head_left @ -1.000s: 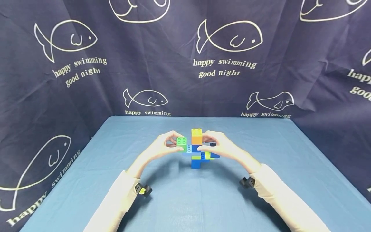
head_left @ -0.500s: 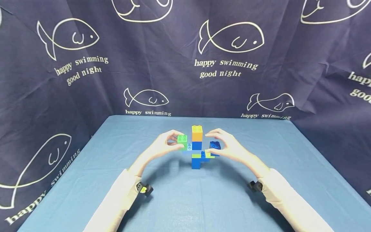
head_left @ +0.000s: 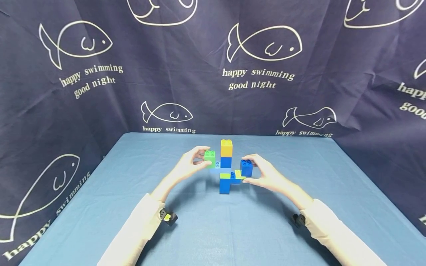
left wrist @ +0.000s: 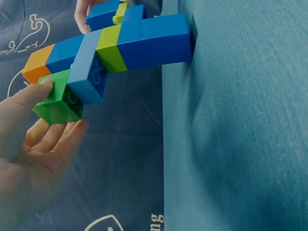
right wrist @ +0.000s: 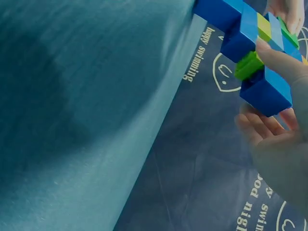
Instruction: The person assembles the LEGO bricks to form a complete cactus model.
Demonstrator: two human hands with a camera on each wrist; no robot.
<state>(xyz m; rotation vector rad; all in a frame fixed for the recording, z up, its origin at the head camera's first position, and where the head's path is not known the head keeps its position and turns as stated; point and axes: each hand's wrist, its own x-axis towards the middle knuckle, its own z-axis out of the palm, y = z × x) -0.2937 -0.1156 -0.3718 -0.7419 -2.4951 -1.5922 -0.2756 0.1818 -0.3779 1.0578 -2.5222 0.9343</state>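
A figure of large toy building bricks stands near the middle of the table: an orange brick [head_left: 227, 149] on top, blue below it, and a blue base brick [head_left: 224, 186]. My left hand [head_left: 191, 162] pinches the green brick [head_left: 210, 159] on its left arm, thumb in front and fingers behind. In the left wrist view the green brick sits on a light blue brick [left wrist: 87, 65] over a lime one [left wrist: 109, 48]. Around the right arm's blue brick [head_left: 246, 168], my right hand [head_left: 264, 173] stands spread, fingers behind its top, thumb low in front.
A blue cloth [head_left: 213, 229] covers the table. Behind it hangs a dark curtain [head_left: 206, 74] with fish drawings and lettering. Small black devices sit at both wrists, the left one [head_left: 170, 218] and the right one [head_left: 298, 220].
My right hand has let go of the middle blue brick and moved right to the outer blue brick. The figure's top has tilted away from me. My left hand stays on the green brick.
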